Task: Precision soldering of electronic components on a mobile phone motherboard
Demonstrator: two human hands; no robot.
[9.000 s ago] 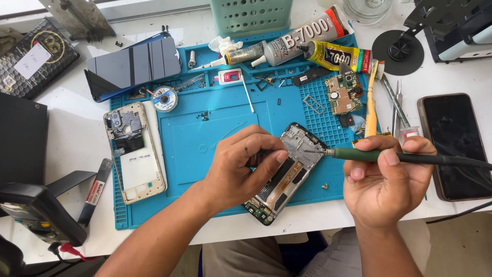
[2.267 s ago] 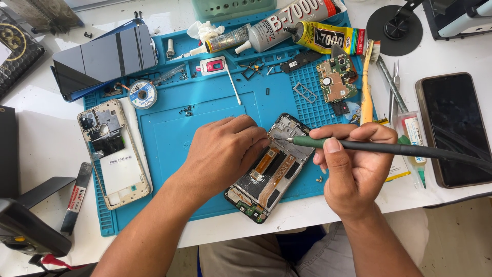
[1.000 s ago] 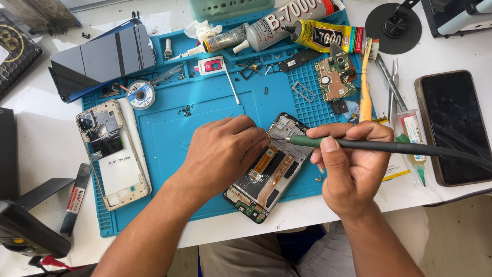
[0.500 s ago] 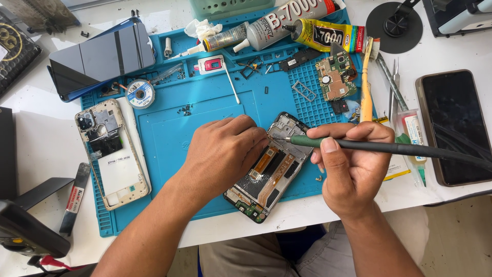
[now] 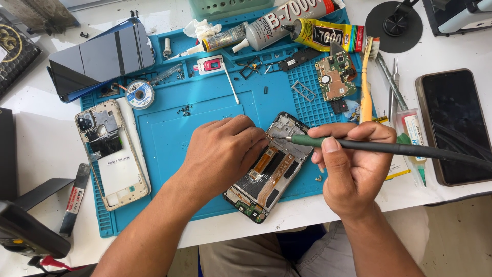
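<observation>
Opened phone (image 5: 271, 166) lies slantwise on the near right part of the blue ribbed mat (image 5: 205, 118), back cover off, showing a dark frame, orange flex ribbons and a green board strip at its near end, which overhangs the mat's edge onto the white counter (image 5: 31, 149). Left hand (image 5: 223, 149) rests curled on the phone's left side, fingertips pressing its upper edge; what lies under the palm is hidden. Right hand (image 5: 353, 164) is closed in a pen grip around a soldering iron (image 5: 369, 147), green collar and dark matte handle, its thin metal tip touching the phone's far corner; the handle runs off to the right.

Just beyond, on the mat's gridded section, sits a small green circuit board (image 5: 335, 77), with glue tubes (image 5: 287, 28) along the far edge. Left on the mat lies a pale plastic phone frame (image 5: 111, 154), and a round solder-wick spool (image 5: 139, 94) near it. A glossy black phone (image 5: 453, 125) lies on the counter at right.
</observation>
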